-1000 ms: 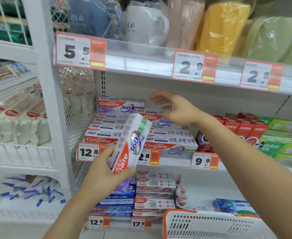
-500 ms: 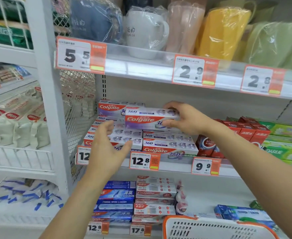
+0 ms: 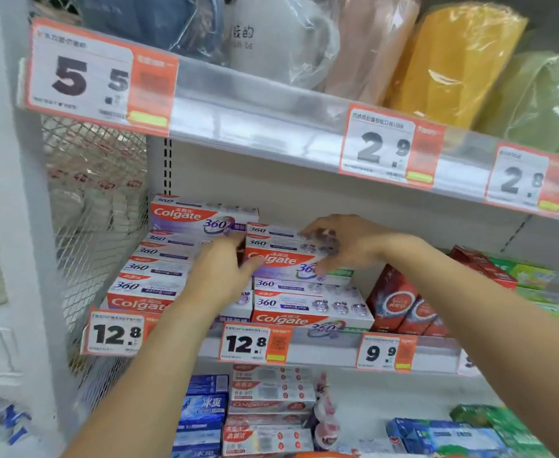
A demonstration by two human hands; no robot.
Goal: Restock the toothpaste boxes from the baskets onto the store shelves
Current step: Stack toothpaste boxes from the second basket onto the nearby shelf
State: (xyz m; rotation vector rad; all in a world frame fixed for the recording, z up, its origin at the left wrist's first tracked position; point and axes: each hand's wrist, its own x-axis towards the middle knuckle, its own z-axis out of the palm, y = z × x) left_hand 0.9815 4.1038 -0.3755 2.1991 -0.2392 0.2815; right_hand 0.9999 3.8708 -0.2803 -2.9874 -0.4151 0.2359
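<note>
Store aisle, white metal shelving. Landmark: the middle shelf (image 3: pixel 331 345), its edge carrying 12.8 and 9.9 price tags. On it, toward the left, two stacks of Colgate 360 boxes.

Top box (image 3: pixel 281 257) lies flat on the right stack. Right hand (image 3: pixel 344 242) rests over its right end, fingers curled down around it. Left hand (image 3: pixel 215 276) presses the box's left end, fingers fairly straight, thumb against the front face.

Right of the stacks: red cartons (image 3: pixel 403 305), then green ones.

Above: wrapped cups (image 3: pixel 281 38). Below: more toothpaste. Left: wire mesh panel (image 3: pixel 96 180).
</note>
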